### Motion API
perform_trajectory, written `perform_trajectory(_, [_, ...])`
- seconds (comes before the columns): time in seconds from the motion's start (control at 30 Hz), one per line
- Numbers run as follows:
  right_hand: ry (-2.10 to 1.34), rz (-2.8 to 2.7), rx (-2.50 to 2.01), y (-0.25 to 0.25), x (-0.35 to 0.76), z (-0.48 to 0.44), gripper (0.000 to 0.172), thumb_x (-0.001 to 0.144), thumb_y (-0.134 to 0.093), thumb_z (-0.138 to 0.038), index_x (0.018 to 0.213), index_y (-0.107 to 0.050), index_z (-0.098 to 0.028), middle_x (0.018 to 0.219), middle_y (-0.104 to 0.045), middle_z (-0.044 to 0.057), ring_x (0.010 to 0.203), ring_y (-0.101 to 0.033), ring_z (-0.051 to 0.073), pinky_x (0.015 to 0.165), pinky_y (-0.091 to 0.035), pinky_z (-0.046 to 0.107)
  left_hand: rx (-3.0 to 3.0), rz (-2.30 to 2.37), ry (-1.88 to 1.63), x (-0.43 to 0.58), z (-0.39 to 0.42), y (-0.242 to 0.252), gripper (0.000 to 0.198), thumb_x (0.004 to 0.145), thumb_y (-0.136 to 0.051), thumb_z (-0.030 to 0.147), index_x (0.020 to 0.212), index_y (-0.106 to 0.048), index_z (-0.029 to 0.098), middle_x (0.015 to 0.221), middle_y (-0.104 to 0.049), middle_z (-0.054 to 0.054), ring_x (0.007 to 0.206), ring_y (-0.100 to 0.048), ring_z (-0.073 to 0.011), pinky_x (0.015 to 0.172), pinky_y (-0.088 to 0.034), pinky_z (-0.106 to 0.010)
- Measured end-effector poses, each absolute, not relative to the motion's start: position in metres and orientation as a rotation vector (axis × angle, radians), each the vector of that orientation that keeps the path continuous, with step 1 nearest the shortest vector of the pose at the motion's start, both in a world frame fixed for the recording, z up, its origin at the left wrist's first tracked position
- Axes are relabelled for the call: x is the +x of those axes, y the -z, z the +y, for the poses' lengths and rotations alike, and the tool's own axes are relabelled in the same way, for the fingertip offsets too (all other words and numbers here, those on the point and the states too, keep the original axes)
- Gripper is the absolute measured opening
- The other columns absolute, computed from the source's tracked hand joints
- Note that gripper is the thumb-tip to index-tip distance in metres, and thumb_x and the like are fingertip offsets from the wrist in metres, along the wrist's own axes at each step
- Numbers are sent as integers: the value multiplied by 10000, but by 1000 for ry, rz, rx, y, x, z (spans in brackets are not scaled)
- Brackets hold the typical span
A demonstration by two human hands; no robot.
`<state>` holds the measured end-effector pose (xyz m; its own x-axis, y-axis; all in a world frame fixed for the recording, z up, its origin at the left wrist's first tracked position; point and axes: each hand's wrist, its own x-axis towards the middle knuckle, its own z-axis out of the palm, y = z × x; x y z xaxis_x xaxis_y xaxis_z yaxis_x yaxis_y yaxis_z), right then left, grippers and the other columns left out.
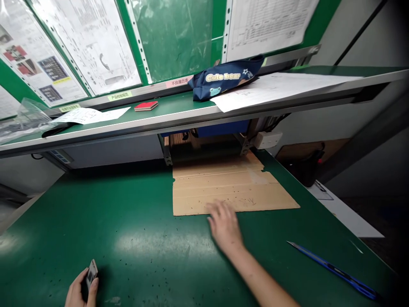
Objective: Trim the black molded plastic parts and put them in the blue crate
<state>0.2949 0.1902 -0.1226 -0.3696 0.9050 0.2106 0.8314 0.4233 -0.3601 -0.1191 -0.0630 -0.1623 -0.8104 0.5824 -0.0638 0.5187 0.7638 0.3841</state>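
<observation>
At the lower left, my left hand (79, 288) pinches a small flat rectangular piece (91, 273), pale with a dark patch, between thumb and fingers. I cannot make out what kind of thing it is. My right hand (225, 226) reaches to the front edge of a brown cardboard sheet (191, 198), its fingers apart and a little blurred, holding nothing. Whether the fingertips touch the cardboard, I cannot tell. Dark specks lie on the cardboard and are scattered over the green tabletop (128, 209). Handwriting shows on the cardboard near my fingers.
A blue utility knife (335, 270) lies at the right with its blade showing. Above the table's back runs a shelf (179, 108) bearing a navy pouch (228, 79), a red pad (146, 105) and papers (281, 87). A white power socket (268, 140) is beneath it.
</observation>
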Motion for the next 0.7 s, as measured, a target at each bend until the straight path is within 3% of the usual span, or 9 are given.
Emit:
perform_trajectory(0.07, [-188, -2305, -1503, 128, 336, 225, 474, 964, -341, -357, 1333, -475, -91, 1391, -447, 219, 1326, -322, 389, 1095, -189, 619, 881, 2782, -490, -117, -62, 162, 693, 821, -279, 667, 1279, -450, 176, 1309, -516, -162, 1185, -528, -344, 901, -508, -437])
perform_trajectory(0.2, [-95, -2389, -1417, 131, 372, 259, 416, 930, -438, -455, 1196, -594, -176, 1309, -541, 150, 1280, -380, 337, 1113, -210, 521, 894, 2792, -463, -114, -61, 157, 697, 822, -268, 671, 1274, -453, 175, 1307, -515, -152, 1189, -525, -336, 913, -499, -422])
perform_trajectory(0.4, [-20, -2182, -1640, 140, 360, 255, 415, 975, -295, -357, 1214, -576, -166, 1199, -575, 172, 1157, -472, 334, 1001, -341, 529, 911, 2794, -478, -109, -61, 154, 688, 832, -276, 669, 1283, -441, 176, 1337, -493, -150, 1209, -497, -334, 945, -470, -449])
perform_trajectory(0.57, [-68, -2032, -1793, 162, 323, 190, 696, 927, -346, -524, 1454, -280, -74, 1480, -323, 233, 1358, -295, 381, 1062, -341, 538, 889, 2761, -498, -107, -60, 153, 729, 813, -288, 689, 1269, -457, 145, 1320, -498, -173, 1196, -491, -355, 932, -472, -465])
perform_trajectory(0.7, [-533, -2358, -1644, 166, 272, 148, 827, 874, -324, -665, 1511, -65, -205, 1599, -34, 101, 1454, -42, 347, 1171, -134, 579, 887, 2763, -512, -106, -59, 153, 739, 806, -296, 691, 1282, -448, 147, 1339, -482, -170, 1210, -479, -361, 950, -463, -469])
